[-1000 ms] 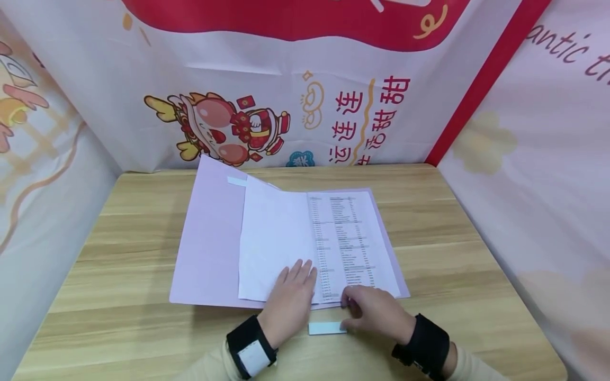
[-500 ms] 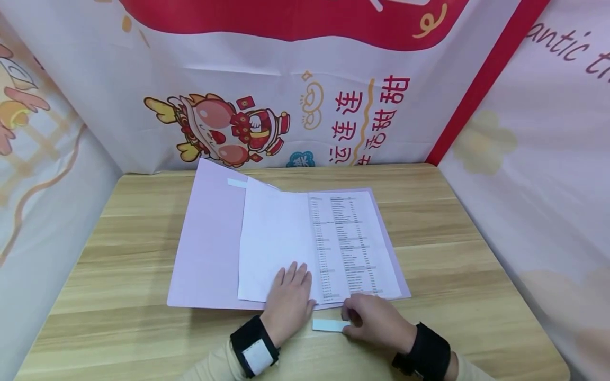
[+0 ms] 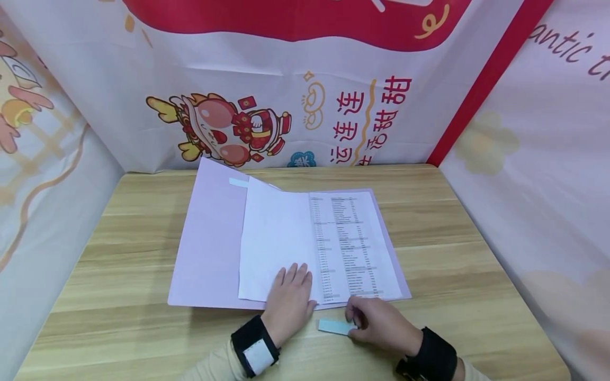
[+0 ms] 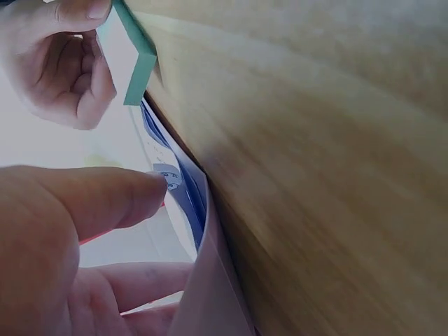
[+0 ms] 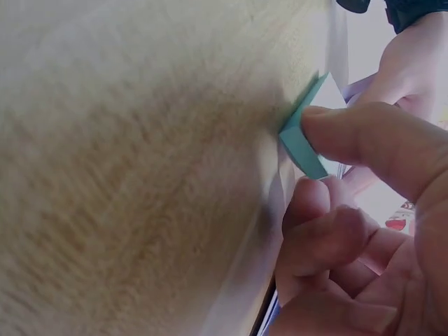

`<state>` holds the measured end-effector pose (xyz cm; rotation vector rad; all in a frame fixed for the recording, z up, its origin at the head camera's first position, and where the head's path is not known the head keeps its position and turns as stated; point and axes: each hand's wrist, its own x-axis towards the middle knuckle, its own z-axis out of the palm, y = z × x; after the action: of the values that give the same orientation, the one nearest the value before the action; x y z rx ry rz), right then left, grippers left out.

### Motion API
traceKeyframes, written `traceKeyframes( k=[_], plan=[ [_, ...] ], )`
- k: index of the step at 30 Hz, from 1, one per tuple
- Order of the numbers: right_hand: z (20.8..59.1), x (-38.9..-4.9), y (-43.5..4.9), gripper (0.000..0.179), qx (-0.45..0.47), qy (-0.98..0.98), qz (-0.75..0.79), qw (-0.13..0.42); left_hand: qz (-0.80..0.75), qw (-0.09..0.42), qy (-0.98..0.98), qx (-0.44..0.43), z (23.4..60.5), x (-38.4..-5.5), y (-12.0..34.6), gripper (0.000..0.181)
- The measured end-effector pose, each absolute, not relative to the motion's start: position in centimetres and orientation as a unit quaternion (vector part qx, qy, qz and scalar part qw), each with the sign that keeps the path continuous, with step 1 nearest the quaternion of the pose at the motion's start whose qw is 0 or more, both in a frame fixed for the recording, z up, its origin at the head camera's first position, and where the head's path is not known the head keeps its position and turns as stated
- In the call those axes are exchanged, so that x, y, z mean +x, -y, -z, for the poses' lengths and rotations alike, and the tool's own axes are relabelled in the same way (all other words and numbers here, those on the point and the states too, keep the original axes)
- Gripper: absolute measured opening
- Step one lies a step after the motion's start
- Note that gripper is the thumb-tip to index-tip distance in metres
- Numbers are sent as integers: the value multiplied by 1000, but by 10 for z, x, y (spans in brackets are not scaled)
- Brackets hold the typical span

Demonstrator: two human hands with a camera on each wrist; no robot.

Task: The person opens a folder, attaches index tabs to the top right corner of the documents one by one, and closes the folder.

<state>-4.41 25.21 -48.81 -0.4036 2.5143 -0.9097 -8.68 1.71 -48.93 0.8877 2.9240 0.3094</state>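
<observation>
A lilac folder (image 3: pixel 207 254) lies open on the table, holding white sheets; the right-hand page (image 3: pixel 350 243) bears a printed list. My left hand (image 3: pixel 288 304) rests flat on the blank left page (image 3: pixel 278 233), fingers spread slightly near the fold. Just below the folder, my right hand (image 3: pixel 383 324) pinches one end of a narrow light-blue sticky note pad (image 3: pixel 332 326). In the right wrist view the thumb presses on the pad (image 5: pixel 302 147), while the other fingers curl beneath. The left wrist view shows the pad's free end (image 4: pixel 129 59) with its green-blue edge.
A pale blue paper strip (image 3: pixel 238 182) sticks out at the top of the folder's left cover. The wooden table (image 3: pixel 452 254) extends around the folder. Printed cloth (image 3: pixel 267 58) hangs behind and at both sides.
The sticky note pad has shifted a little right and tilted, together with my right hand. My left hand slid slightly down and left on the page, then stayed still.
</observation>
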Motion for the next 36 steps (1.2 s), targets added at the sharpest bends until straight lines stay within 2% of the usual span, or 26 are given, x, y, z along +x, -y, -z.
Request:
traceKeyframes(
  k=[11, 19, 28, 32, 36],
  plan=[
    [486, -47, -260, 19, -145, -895, 361, 217, -91, 21, -952, 293, 491, -90, -17, 59],
    [474, -49, -270, 15, -136, -873, 402, 240, -90, 29, -952, 290, 491, -88, -17, 59],
    [450, -61, -281, 12, -124, -880, 423, 178, -104, 26, -952, 288, 488, -90, -18, 55],
    [442, -67, -282, 8, -99, -871, 453, 163, -162, 23, -946, 280, 479, -93, -17, 46],
    [437, -72, -281, 14, -66, -858, 483, 164, -318, 45, -911, 260, 466, -97, -17, 37]
  ],
)
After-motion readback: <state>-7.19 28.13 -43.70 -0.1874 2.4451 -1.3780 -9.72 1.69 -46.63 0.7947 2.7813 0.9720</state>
